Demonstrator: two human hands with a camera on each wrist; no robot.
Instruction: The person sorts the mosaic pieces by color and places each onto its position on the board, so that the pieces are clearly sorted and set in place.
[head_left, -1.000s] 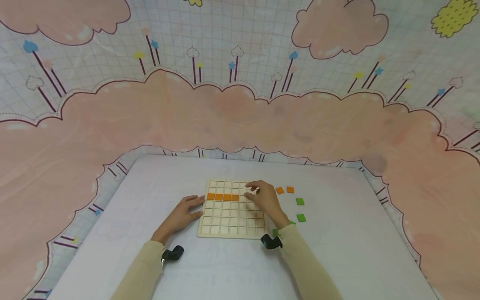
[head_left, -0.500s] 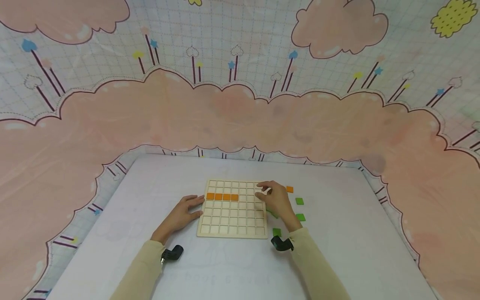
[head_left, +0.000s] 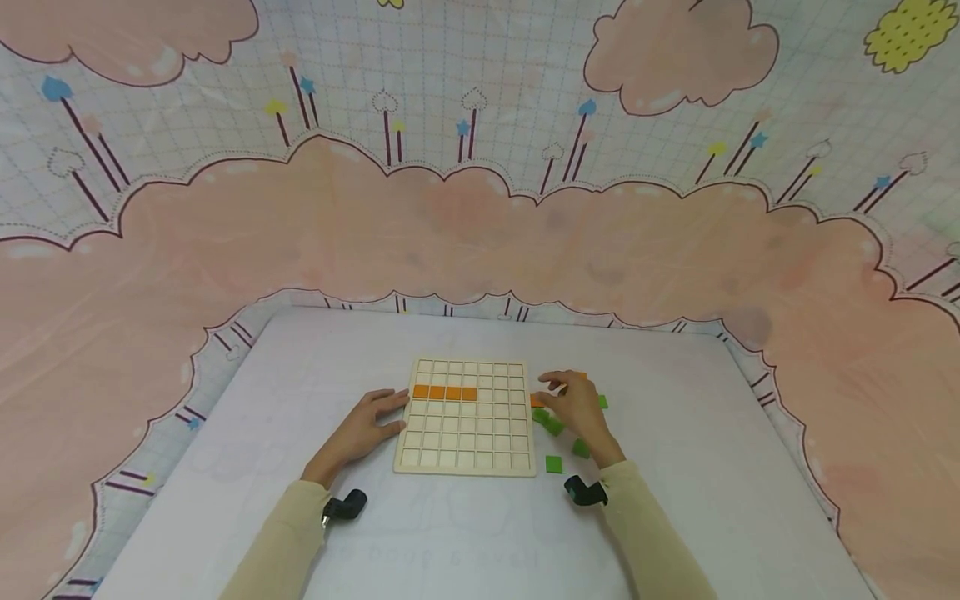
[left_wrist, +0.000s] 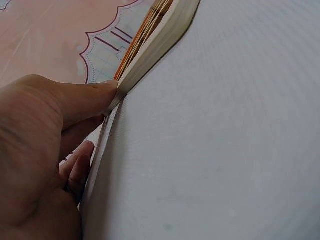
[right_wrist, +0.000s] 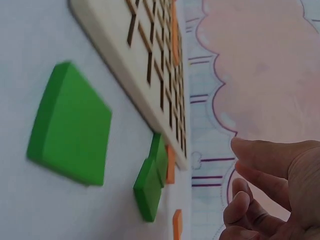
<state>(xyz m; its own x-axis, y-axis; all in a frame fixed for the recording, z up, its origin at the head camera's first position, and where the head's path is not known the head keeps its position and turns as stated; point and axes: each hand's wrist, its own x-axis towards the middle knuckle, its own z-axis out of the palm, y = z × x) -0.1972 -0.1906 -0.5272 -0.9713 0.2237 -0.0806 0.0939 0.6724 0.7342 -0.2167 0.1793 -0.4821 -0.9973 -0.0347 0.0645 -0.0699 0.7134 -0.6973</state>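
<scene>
A square wooden grid board (head_left: 465,473) lies on the white table, with a row of orange tiles (head_left: 445,392) set in it from the left side. My left hand (head_left: 369,427) rests at the board's left edge, fingers stretched out; in the left wrist view its thumb (left_wrist: 92,100) touches the board's side. To the right of the board, my right hand (head_left: 581,408) hovers over loose tiles with thumb and forefinger apart and nothing between them. Just below its fingertips lies an orange tile (head_left: 537,401) beside the board's edge, with overlapping green tiles (head_left: 552,427) nearby.
Another orange tile (head_left: 581,376) shows partly behind the right hand. More green tiles lie nearer the front, one (head_left: 553,465) by the board's right corner and one (head_left: 581,448) by the right wrist. A patterned cloth (head_left: 465,242) hangs behind the table.
My right hand has moved right, from over the board to the loose tiles beside it, and slightly toward the front. The left hand has stayed in place.
</scene>
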